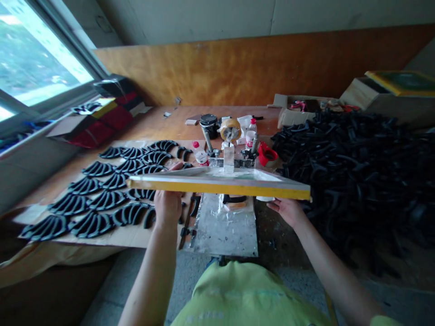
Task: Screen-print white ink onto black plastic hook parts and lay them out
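Observation:
A screen printing frame (220,184) with a yellow front edge is tilted up over a metal base plate (226,231), its back end by a clamp fixture (229,158). My left hand (168,206) grips its left part, with a thumb over the top and the fingers below. My right hand (287,210) holds the frame's right part from underneath, its thumb hidden. Close to those right fingertips a white rounded thing (265,198) shows below the edge; I cannot tell whether they touch it. Under the frame, a curved black handle-like piece (234,199) lies on the plate.
Rows of curved black pieces (102,199) lie on cardboard at left. A large heap of black pieces (367,181) fills the right. Behind the frame stand a black tub (209,124), a tape roll (230,130), a red tape dispenser (267,154) and small bottles (200,154).

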Demonstrator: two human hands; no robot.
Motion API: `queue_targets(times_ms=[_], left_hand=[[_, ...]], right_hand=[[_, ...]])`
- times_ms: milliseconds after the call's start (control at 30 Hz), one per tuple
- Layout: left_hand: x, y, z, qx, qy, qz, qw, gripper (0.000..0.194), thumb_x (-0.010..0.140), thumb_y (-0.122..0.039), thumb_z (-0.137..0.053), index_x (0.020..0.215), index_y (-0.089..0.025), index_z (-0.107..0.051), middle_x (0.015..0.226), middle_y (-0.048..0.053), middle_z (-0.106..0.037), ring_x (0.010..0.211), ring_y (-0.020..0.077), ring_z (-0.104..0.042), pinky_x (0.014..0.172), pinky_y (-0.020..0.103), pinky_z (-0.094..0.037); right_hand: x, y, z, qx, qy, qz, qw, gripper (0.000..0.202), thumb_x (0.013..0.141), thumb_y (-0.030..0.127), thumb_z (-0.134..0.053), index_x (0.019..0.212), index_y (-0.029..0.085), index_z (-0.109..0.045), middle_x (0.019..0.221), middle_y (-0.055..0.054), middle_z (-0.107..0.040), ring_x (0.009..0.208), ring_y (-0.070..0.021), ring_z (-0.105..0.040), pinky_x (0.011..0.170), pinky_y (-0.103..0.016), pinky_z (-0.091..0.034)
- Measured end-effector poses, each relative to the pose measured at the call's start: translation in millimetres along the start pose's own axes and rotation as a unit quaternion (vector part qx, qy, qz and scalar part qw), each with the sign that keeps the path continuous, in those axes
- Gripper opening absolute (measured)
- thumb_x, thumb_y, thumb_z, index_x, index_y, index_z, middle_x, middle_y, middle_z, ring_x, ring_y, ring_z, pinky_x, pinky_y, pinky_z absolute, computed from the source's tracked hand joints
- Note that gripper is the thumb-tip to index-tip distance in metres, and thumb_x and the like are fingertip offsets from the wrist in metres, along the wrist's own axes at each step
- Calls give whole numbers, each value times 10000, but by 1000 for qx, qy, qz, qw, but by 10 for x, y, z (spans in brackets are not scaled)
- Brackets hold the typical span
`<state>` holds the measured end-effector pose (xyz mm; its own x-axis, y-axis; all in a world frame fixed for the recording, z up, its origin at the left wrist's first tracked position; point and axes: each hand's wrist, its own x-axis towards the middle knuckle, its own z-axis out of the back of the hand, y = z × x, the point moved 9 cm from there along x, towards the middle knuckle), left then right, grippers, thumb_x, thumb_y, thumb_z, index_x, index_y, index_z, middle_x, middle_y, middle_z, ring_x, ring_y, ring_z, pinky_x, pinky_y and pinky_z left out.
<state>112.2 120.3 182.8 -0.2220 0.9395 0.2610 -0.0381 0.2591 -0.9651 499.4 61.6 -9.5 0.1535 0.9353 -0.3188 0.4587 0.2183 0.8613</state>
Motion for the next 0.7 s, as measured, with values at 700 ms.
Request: queue_targets(times_ms=[700], left_hand=[[-959, 1104, -155, -182, 249, 349, 885, 658, 648, -275, -813, 1232, -187, -521, 901, 6, -651, 719, 98, -602, 657, 209, -495]], right_hand=[[-1106, -413, -1861, -63, -38, 94, 993, 317, 807, 385, -646, 1116, 317, -664, 1030, -7, -694, 951, -188, -640, 825, -327, -500]])
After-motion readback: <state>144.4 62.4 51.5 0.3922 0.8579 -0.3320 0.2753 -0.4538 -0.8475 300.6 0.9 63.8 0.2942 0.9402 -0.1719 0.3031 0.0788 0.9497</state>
